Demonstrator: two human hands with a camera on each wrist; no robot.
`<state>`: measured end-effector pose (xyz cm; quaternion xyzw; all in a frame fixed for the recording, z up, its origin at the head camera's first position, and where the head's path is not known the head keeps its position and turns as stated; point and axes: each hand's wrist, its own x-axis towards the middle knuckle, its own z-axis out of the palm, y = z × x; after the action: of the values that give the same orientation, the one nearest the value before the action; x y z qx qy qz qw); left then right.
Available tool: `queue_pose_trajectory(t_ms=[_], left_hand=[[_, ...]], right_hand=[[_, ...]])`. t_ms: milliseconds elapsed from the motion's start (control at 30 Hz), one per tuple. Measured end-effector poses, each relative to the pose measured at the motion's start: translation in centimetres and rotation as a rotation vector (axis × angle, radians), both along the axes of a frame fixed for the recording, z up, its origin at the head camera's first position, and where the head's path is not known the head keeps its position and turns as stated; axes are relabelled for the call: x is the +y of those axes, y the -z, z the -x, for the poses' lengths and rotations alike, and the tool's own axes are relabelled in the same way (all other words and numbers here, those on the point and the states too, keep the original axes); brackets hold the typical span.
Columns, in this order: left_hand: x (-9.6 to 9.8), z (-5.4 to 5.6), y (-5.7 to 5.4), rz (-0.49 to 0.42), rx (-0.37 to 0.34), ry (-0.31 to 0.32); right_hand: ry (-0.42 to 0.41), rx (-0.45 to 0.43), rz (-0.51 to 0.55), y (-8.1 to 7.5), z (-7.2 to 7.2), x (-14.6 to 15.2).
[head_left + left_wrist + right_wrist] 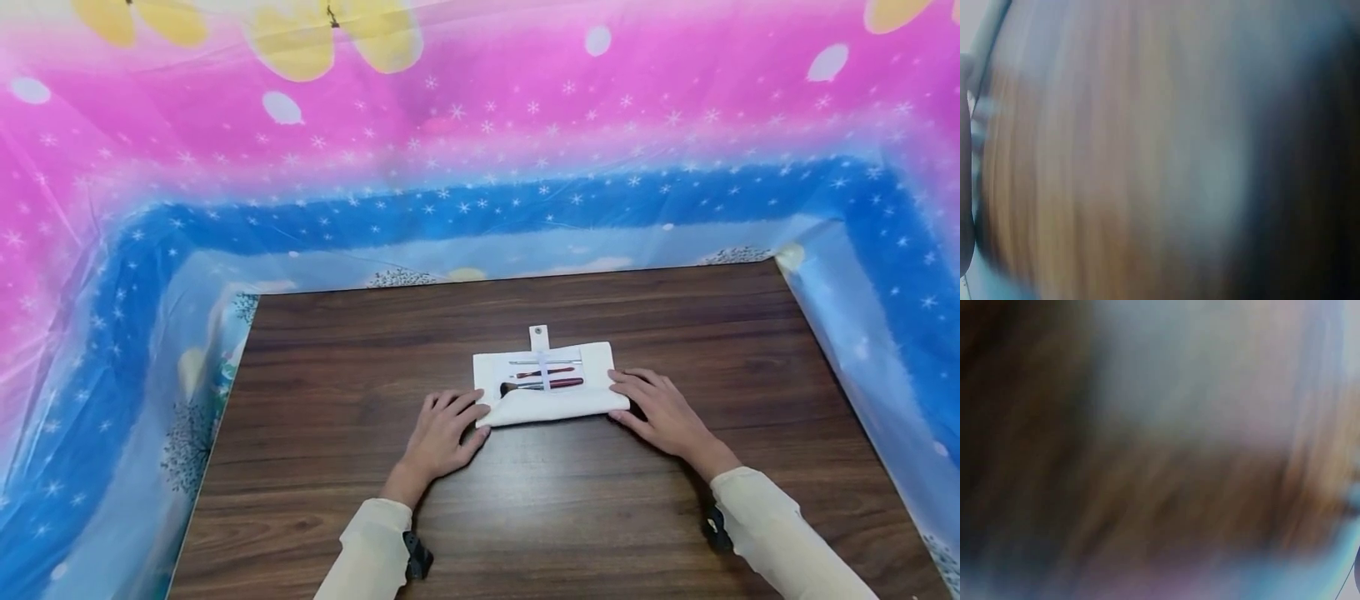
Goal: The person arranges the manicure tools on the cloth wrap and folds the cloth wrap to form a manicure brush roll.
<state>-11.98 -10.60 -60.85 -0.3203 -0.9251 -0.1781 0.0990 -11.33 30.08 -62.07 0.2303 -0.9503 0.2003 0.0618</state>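
Bright plastic sheeting [480,125], pink above and blue with white stars below, hangs round three sides of a dark wood-grain worktop [360,358]. Near the middle of it lies a white fabric brush roll [550,382], partly folded, its near edge doubled over. A small snap tab [539,336] sticks out from its far edge. Under a clear strip on top sit a few slim make-up brushes [542,384] with dark red handles, lying crosswise.

The person's left hand [442,433] rests flat on the worktop, fingers spread and relaxed, with the fingertips touching the roll's left end. The right hand [660,410] lies the same way at the right end, fingers straight and touching the cloth. Neither hand grips anything. Cream sleeves [780,525] cover both forearms. Both wrist views are blurred beyond reading.
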Motion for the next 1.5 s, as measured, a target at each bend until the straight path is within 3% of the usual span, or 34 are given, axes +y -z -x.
queue_pose_trajectory(t_ms=[100,333,433,600,833,967,1133,1233,1367,1500], left_hand=[[0.8,0.1,0.0,-0.037,-0.025,-0.075],[2.8,1.1,-0.6,-0.239,-0.089,-0.301],[3.6,1.9,-1.1,-0.276,-0.117,-0.384],[4.7,3.1,-1.4,-0.251,-0.182,-0.480],[5.2,3.6,-1.6,-0.185,-0.226,-0.541],[5.3,3.4,-1.9,-0.179,-0.183,-0.513],[6.2,3.3,-2.3,-0.100,0.050,-0.304],[7.1,3.3,-2.7,-0.109,0.112,-0.212],[8.4,3.5,-2.6,-0.156,0.112,-0.202],[9.2,3.6,-2.1,-0.197,0.117,-0.212]], right_hand=[[0.068,-0.037,0.090,0.1,0.3,-0.6],[0.248,-0.112,0.309,-0.8,2.2,-2.6],[0.308,-0.140,0.312,-1.5,3.1,-3.2],[0.390,-0.245,0.248,-2.4,4.5,-3.5],[0.421,-0.333,0.146,-3.4,5.5,-3.8],[0.442,-0.356,0.093,-4.0,5.5,-3.8],[0.471,-0.331,0.010,-4.6,5.8,-3.9],[0.470,-0.240,-0.027,-4.9,6.0,-4.2],[0.402,-0.074,-0.050,-5.4,6.4,-5.1],[0.310,-0.067,-0.007,-5.9,6.7,-6.2]])
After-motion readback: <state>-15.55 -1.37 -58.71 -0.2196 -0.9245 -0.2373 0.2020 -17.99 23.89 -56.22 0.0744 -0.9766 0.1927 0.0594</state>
